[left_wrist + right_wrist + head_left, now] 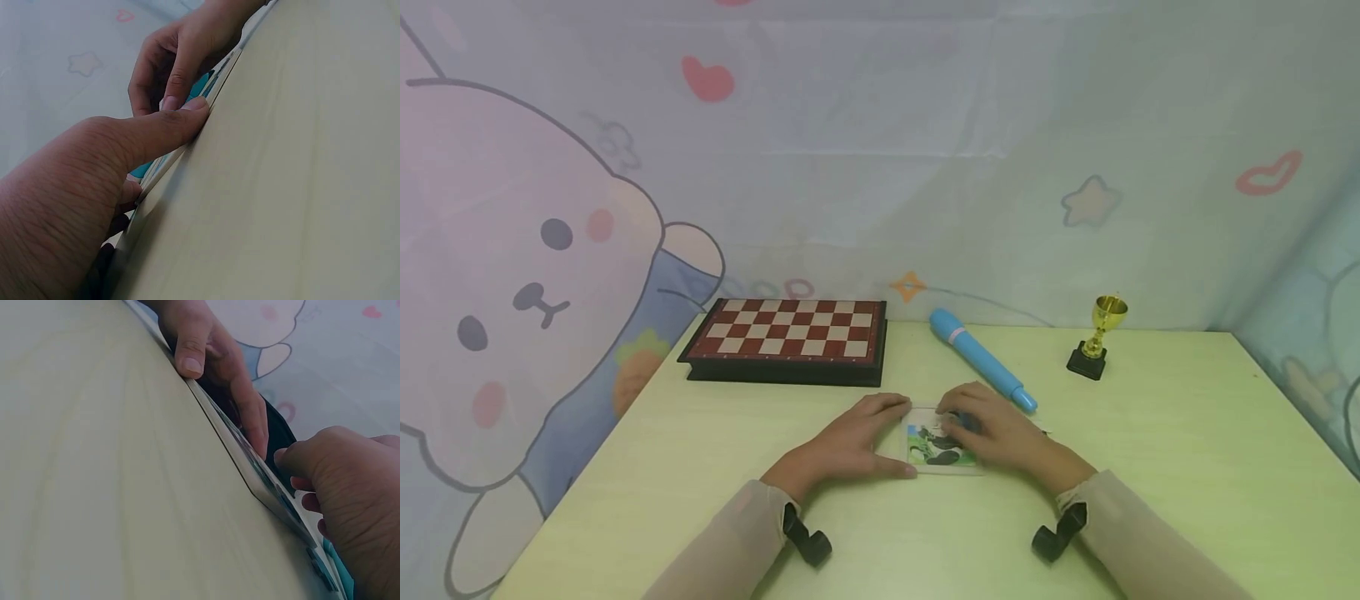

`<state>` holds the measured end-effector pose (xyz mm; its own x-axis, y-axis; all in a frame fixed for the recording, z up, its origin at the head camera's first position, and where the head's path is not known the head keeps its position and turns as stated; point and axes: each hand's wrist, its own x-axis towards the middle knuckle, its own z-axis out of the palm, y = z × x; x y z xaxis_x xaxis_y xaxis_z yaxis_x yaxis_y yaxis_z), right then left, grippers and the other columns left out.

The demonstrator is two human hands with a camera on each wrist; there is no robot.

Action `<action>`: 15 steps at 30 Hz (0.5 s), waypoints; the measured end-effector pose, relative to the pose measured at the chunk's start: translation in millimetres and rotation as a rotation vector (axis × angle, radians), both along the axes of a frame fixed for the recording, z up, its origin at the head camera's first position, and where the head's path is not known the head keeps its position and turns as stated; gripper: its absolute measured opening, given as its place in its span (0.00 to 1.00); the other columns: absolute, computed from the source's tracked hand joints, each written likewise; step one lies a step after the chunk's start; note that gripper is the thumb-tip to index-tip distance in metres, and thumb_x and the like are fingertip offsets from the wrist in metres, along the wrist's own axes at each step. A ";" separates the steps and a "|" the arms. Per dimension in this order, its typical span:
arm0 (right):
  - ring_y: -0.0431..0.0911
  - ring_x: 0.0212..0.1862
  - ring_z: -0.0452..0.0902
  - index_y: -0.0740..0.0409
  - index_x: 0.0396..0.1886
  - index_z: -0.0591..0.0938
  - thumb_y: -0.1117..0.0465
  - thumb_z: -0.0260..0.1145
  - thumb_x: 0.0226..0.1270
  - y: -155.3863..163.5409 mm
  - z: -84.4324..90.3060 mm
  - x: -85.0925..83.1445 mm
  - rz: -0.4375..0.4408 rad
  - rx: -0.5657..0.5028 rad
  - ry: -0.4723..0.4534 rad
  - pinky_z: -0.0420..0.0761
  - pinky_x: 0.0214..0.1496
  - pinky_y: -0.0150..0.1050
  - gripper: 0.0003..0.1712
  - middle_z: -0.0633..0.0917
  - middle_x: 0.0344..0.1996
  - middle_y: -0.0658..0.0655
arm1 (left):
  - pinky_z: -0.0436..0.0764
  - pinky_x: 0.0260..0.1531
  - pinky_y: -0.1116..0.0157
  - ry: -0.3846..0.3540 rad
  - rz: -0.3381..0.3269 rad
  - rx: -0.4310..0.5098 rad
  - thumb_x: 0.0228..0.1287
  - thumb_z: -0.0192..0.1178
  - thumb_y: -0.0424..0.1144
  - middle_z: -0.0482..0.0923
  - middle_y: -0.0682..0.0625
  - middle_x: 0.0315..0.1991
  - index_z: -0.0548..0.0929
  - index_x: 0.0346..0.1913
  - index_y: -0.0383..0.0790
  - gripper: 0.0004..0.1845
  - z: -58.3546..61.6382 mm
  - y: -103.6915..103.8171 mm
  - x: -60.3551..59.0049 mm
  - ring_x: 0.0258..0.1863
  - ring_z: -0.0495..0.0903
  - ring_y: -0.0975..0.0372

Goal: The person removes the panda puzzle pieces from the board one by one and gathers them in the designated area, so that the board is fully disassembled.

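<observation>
A small white-framed jigsaw puzzle board [943, 469] with a panda picture lies flat on the table. My left hand [857, 442] grips its left end, thumb at the near corner and fingers at the far corner. My right hand [1000, 429] is over the board's right part with fingers bent and thumb near the fingertips; whether a piece is between them cannot be made out. That hand hides part of the picture. Low in the right wrist view, a bluish knobbed piece [322, 569] shows beside the board.
Behind the hands lie a red-and-white chessboard box [790, 333] at the left and a blue pen-shaped tube [981, 358] set diagonally. A gold trophy cup [1099, 333] on a black base stands at the back right. A printed cloth [880, 167] hangs behind the table [1187, 467].
</observation>
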<state>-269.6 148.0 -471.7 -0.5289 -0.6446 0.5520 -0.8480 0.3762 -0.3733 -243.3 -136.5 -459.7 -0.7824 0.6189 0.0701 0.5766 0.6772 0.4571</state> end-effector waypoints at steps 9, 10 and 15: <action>0.45 0.56 0.77 0.53 0.46 0.83 0.61 0.73 0.64 8.3 4.4 -0.1 -0.062 0.042 -0.019 0.77 0.59 0.44 0.12 0.82 0.49 0.49 | 0.62 0.72 0.55 -0.005 0.007 -0.004 0.52 0.62 0.77 0.56 0.57 0.76 0.62 0.78 0.49 0.56 3.1 1.7 0.4 0.76 0.54 0.62; 0.46 0.55 0.77 0.53 0.45 0.83 0.61 0.73 0.63 8.5 4.6 0.4 -0.064 0.042 -0.020 0.77 0.59 0.44 0.11 0.82 0.48 0.49 | 0.62 0.72 0.55 -0.006 0.007 -0.005 0.52 0.62 0.76 0.56 0.57 0.76 0.62 0.78 0.48 0.56 3.3 1.8 0.7 0.75 0.54 0.62; 0.46 0.54 0.76 0.51 0.41 0.83 0.63 0.74 0.63 8.7 2.6 0.5 -0.055 0.027 -0.025 0.77 0.58 0.45 0.10 0.82 0.47 0.49 | 0.63 0.71 0.54 -0.007 0.004 -0.002 0.52 0.62 0.76 0.56 0.58 0.76 0.62 0.78 0.48 0.56 2.5 1.5 1.1 0.75 0.55 0.61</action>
<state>-269.1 156.7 -469.1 -0.5771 -0.6287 0.5212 -0.8165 0.4322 -0.3828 -242.2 -135.0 -457.3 -0.7855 0.6156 0.0631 0.5703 0.6805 0.4601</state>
